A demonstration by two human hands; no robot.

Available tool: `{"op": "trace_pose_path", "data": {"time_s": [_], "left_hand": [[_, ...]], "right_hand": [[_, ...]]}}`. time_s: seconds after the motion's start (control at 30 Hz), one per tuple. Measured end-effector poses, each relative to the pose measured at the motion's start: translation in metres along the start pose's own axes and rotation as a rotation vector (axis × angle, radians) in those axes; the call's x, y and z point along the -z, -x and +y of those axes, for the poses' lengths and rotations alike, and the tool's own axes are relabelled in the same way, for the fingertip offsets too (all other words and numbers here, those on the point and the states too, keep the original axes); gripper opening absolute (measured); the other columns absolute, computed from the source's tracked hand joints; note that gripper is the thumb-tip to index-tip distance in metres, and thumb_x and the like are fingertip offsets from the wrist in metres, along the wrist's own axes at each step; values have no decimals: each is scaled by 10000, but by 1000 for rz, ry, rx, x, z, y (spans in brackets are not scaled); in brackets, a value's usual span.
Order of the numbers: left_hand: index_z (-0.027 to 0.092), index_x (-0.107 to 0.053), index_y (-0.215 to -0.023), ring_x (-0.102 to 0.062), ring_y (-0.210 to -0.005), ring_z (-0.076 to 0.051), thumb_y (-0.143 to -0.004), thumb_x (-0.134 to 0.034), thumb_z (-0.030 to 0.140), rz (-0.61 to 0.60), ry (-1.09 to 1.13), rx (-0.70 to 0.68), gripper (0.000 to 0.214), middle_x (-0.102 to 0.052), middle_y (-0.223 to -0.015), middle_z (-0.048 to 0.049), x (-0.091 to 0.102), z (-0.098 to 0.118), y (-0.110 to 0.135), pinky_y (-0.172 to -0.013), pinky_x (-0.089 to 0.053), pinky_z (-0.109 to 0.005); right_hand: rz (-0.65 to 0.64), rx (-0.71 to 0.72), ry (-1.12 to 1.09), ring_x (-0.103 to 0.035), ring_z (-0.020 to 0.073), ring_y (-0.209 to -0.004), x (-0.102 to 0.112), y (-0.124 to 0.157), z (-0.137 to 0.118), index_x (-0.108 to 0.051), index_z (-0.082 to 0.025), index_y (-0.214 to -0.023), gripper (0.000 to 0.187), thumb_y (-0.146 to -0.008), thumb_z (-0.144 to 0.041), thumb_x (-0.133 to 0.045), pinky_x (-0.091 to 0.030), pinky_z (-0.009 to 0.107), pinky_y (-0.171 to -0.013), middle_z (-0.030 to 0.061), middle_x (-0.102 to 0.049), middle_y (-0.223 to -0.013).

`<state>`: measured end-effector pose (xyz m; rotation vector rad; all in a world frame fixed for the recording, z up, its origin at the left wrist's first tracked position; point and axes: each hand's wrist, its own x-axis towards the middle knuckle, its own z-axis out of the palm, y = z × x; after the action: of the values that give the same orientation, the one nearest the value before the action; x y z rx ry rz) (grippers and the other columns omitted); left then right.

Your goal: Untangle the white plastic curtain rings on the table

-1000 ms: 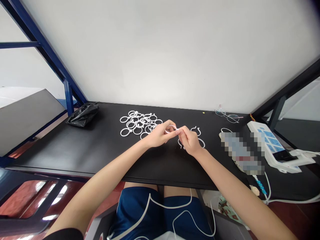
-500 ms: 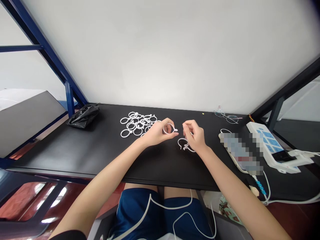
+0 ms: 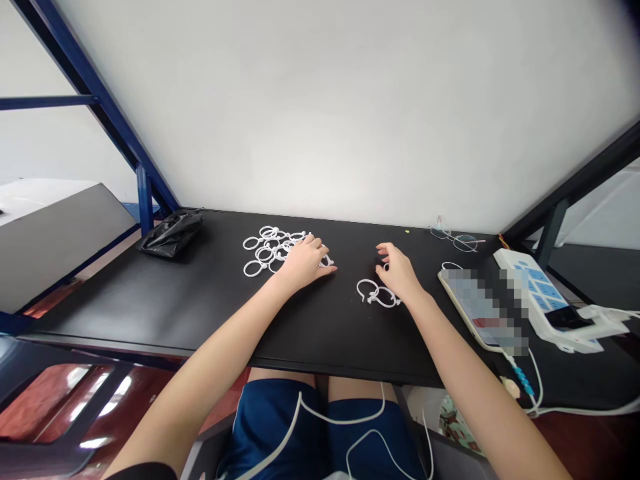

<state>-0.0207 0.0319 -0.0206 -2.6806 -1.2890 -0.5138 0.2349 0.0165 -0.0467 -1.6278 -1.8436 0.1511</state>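
My left hand (image 3: 303, 261) lies over the right side of a pile of white plastic rings (image 3: 265, 253), fingers spread and thumb apart. One white ring (image 3: 327, 261) shows between its fingers and thumb, partly covered. My right hand (image 3: 399, 272) hovers at the right with index finger and thumb apart. Part of another white ring (image 3: 387, 267) appears behind its thumb, mostly hidden. Just below this hand, a ring with a gap (image 3: 367, 289) and a second small-clasped ring (image 3: 386, 297) rest on the black table (image 3: 320, 333).
A crumpled black plastic bag (image 3: 173, 233) lies at the left. Eyeglasses (image 3: 454, 238) are near the wall. A phone (image 3: 483, 313) with a charging cable and a white power strip (image 3: 537, 287) occupy the right side. White cable (image 3: 340, 421) runs across my lap.
My left hand has moved left with its ring to the pile and its fingers have spread. My right hand has shifted slightly right and its pinch has opened.
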Motion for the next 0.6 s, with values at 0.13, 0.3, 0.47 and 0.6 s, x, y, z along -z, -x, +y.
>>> {"op": "trace_pose_path", "data": {"time_s": [0.13, 0.3, 0.47, 0.6], "left_hand": [[124, -624, -1062, -537, -1009, -279, -883, -585, 442, -29, -26, 33, 367, -639, -986, -124, -6, -3, 0, -866, -414, -372], [143, -598, -1101, -547, -1019, -278, -889, -573, 435, -29, -60, 58, 361, -642, -1003, -117, -9, -4, 1, -866, -409, -367], [133, -589, -1106, -554, -1010, -278, -888, -570, 450, -42, -59, 57, 385, -638, -1002, -122, -5, -1, 1, -862, -413, -368], [128, -588, -1106, -556, -1018, -281, -887, -572, 447, -47, -59, 68, 387, -638, -1009, -126, -4, 1, 1, -870, -414, -370]], "right_hand": [[-30, 53, -116, -628, 176, -762, -4, 0, -6, -568, -205, -1039, 417, -673, -17, -506, -544, 369, -726, 67, -646, -995], [-112, 147, -229, -650, 175, -804, -5, 3, -21, -593, -183, -1007, 399, -693, 21, -454, -559, 366, -762, 78, -664, -981], [-122, 159, -284, -669, 181, -830, -6, 5, -28, -608, -178, -942, 378, -686, 39, -436, -573, 370, -783, 72, -676, -951], [-127, 116, -317, -674, 173, -815, -6, 5, -30, -610, -173, -911, 348, -692, 31, -432, -582, 345, -756, 73, -676, -933]]}}
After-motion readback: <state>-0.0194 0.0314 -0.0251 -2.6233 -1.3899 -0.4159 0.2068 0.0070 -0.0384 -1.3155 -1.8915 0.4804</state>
